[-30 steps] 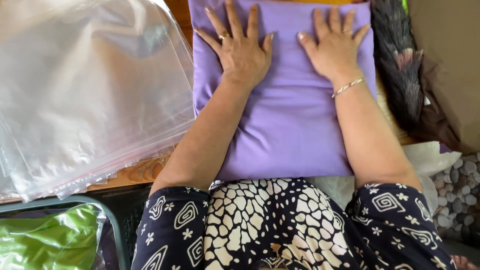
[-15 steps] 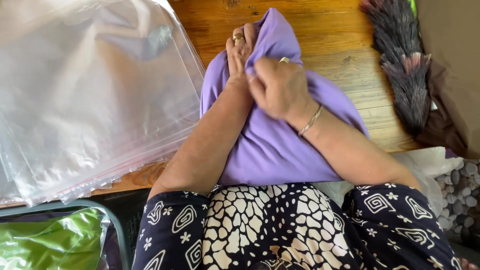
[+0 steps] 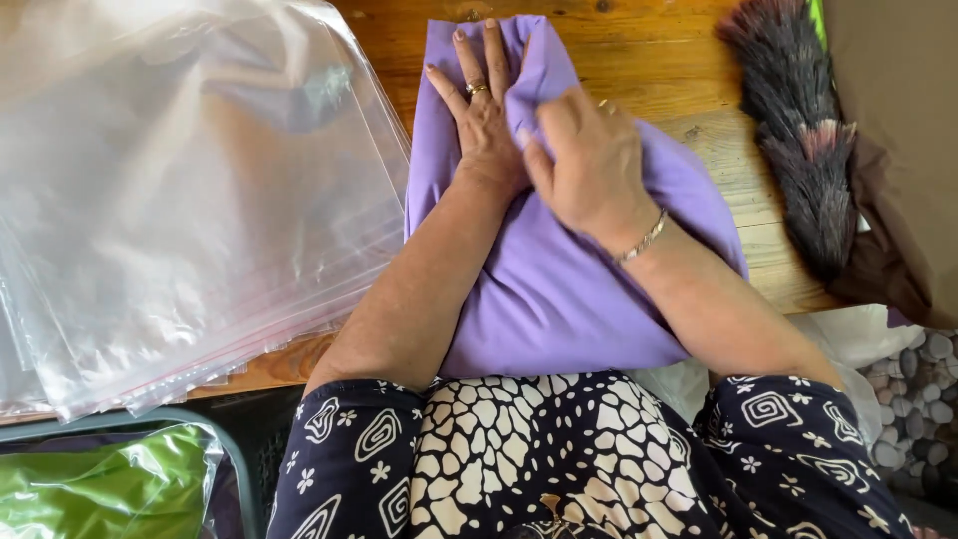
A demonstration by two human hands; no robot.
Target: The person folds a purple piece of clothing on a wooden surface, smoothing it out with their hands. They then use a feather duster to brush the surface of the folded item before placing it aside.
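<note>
The purple cloth [image 3: 559, 289] lies in the centre of the frame on the wooden table [image 3: 639, 60], its long axis running from the lower centre, at the person's lap, up toward the top edge. Both hands sit on its upper half, directly over it, so the cloth is under them rather than off to a side.

The left hand [image 3: 479, 105] lies flat and open, fingers spread and pointing to the top of the frame, pressing the cloth down; it reaches farther up, nearly to the cloth's top edge. The right hand [image 3: 589, 160] is curled, touching the left hand's wrist side, and pinches a fold of the cloth between thumb and fingers, pulling the right part over toward the middle.

The cloth's left edge runs just beside a stack of clear plastic bags [image 3: 180, 200] filling the upper left, so there is little room that way. To the right, bare table shows between the cloth and a dark feather duster [image 3: 798, 140] in the upper right. A green bagged item [image 3: 100, 489] lies in the lower left, well apart.
</note>
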